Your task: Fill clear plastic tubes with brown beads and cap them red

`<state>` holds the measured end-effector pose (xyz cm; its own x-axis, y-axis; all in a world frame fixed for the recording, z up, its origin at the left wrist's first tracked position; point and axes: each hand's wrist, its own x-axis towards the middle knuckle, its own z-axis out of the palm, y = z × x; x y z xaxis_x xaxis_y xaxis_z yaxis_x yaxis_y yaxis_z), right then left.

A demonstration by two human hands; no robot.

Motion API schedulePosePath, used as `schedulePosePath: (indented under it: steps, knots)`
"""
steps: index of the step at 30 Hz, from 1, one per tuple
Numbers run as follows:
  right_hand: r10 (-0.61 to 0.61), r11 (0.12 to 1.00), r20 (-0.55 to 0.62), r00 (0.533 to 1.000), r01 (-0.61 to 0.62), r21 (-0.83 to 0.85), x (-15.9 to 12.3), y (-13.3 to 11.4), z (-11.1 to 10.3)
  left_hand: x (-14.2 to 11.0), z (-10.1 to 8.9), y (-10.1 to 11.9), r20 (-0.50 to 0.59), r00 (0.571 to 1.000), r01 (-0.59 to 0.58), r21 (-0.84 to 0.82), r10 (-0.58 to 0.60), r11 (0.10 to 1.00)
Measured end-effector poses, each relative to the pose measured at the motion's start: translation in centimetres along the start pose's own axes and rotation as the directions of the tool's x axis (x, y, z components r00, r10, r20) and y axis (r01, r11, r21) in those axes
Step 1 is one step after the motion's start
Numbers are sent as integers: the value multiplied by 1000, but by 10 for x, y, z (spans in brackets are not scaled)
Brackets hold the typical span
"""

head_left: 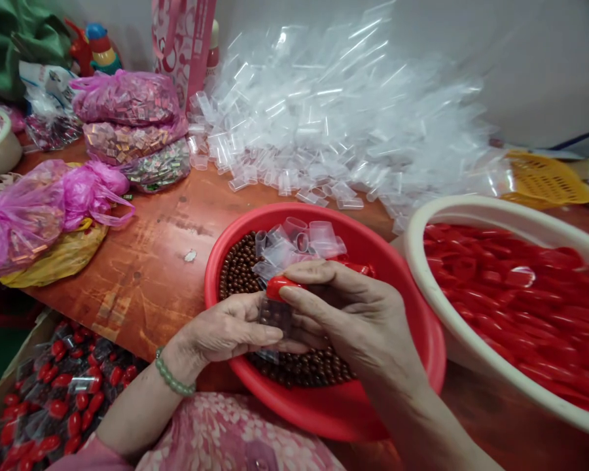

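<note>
My left hand (235, 330), with a green bead bracelet on the wrist, grips a small clear plastic container (275, 313) that has dark brown beads inside. My right hand (348, 307) pinches a glossy red cap (281, 286) at the container's upper end. Whether the cap is fully seated I cannot tell. Both hands are over a red basin (319, 422). In it lie many brown beads (238, 265), a cluster of clear plastic tubes (319, 237) and some red caps (360, 267), partly hidden by my right hand.
A white tub (417, 261) of red caps stands at the right. Clear tubes (314, 124) are heaped along the wall, beside a yellow basket (550, 180). Bags of small pieces (127, 98) lie at the left. Below, a box holds red-capped containers (73, 392).
</note>
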<state>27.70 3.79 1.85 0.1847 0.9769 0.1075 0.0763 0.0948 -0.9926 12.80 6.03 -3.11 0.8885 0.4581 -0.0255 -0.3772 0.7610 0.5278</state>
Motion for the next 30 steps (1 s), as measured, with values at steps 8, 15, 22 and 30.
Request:
schedulePosePath:
  steps: [8,15,22,30]
  knots:
    - [131,988,-10,991,-130,86,-7,5,0,10,2,-7,-104,992,-54,183,74,982]
    - [128,988,-12,992,-127,85,-7,8,-1,13,3,-1,-179,984,31,286,22,958]
    - [93,995,-36,995,-91,46,-6,13,2,13,3,0,-201,978,12,294,49,956]
    - [-55,987,67,996,65,-148,-5,11,-9,13,2,-2,-221,975,45,261,15,964]
